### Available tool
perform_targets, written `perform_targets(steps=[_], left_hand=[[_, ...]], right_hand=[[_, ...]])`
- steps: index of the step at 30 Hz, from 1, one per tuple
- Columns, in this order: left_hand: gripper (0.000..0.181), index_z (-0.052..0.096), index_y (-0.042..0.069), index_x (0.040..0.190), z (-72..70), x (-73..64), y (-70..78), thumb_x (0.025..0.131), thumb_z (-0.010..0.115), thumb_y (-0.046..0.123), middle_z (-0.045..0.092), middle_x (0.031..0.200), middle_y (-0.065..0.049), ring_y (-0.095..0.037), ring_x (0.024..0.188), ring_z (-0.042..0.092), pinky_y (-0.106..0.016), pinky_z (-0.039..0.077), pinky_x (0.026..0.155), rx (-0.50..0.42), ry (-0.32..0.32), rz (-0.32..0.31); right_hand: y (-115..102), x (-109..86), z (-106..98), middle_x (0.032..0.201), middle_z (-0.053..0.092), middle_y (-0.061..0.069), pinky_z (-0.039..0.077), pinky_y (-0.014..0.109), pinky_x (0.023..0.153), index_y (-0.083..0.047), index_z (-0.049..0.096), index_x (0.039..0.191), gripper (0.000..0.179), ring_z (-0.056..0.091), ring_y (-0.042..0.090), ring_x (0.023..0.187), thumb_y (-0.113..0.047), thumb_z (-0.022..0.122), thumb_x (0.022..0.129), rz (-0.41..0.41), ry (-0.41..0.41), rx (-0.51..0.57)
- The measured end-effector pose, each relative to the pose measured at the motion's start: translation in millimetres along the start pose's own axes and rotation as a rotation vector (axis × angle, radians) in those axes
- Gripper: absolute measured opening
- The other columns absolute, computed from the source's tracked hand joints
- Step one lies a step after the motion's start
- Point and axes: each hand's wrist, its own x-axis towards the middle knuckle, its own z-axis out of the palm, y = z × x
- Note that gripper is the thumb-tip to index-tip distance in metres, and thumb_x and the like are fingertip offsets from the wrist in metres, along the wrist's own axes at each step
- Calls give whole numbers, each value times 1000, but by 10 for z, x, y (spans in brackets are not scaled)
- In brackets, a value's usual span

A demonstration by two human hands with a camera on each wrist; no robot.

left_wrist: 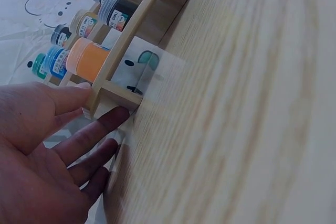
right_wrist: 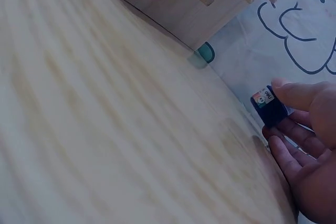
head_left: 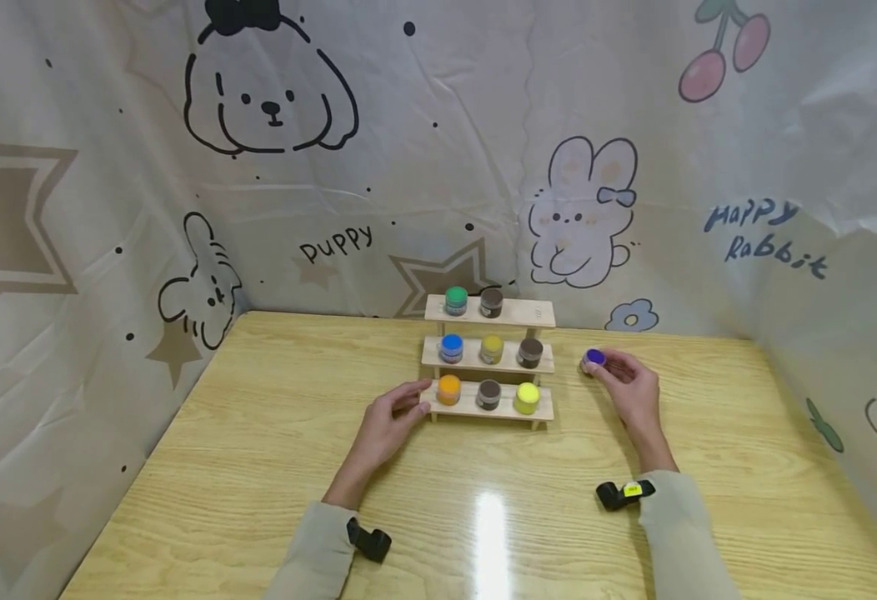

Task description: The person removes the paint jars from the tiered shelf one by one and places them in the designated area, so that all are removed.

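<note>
At the left end of a three-tier wooden rack, my left hand touches the lowest shelf with its fingertips. The left wrist view shows the left thumb at the shelf's end and the other fingers, fairly straight, beside its leg. My right hand pinches a small blue-purple paint jar between thumb and fingers, to the right of the rack. In the right wrist view this jar is tilted, its label partly showing, close over the table.
Small paint jars stand on every tier: green and dark on top; blue, ochre and dark in the middle; orange, dark and yellow below. Behind the wooden table hangs a printed cloth.
</note>
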Motion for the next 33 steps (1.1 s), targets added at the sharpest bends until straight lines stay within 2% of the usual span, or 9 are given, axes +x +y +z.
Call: perform_targets(steps=[16, 22, 29, 33], left_hand=[[38, 65, 13, 139, 3, 12, -35, 101, 67, 16, 62, 141, -7, -27, 119, 64, -47, 50, 104, -4, 1, 13], [38, 65, 12, 139, 2, 15, -42, 101, 68, 16, 63, 140, -7, -27, 118, 64, -47, 50, 104, -2, 5, 18], [38, 65, 12, 138, 3, 18, -45, 101, 68, 16, 64, 139, -6, -26, 118, 65, -47, 50, 103, 2, 4, 19], [37, 66, 13, 138, 5, 21, -49, 101, 68, 16, 64, 139, -7, -26, 117, 65, -47, 51, 103, 3, 3, 21]], right_hand=[[47, -11, 7, 127, 68, 20, 47, 6, 83, 0, 67, 131, 48, 60, -1, 97, -27, 78, 94, -54, -63, -101], [40, -2, 13, 130, 67, 21, 46, 6, 83, 1, 64, 136, 51, 59, -2, 97, -26, 78, 94, -46, -75, -94], [-9, -22, 0, 134, 65, 19, 47, 8, 90, 1, 62, 137, 49, 62, 14, 111, -22, 76, 96, -43, -61, -61], [-63, -23, -29, 134, 64, 20, 46, 8, 91, 2, 62, 137, 47, 61, 8, 108, -19, 74, 97, -68, -54, -31]])
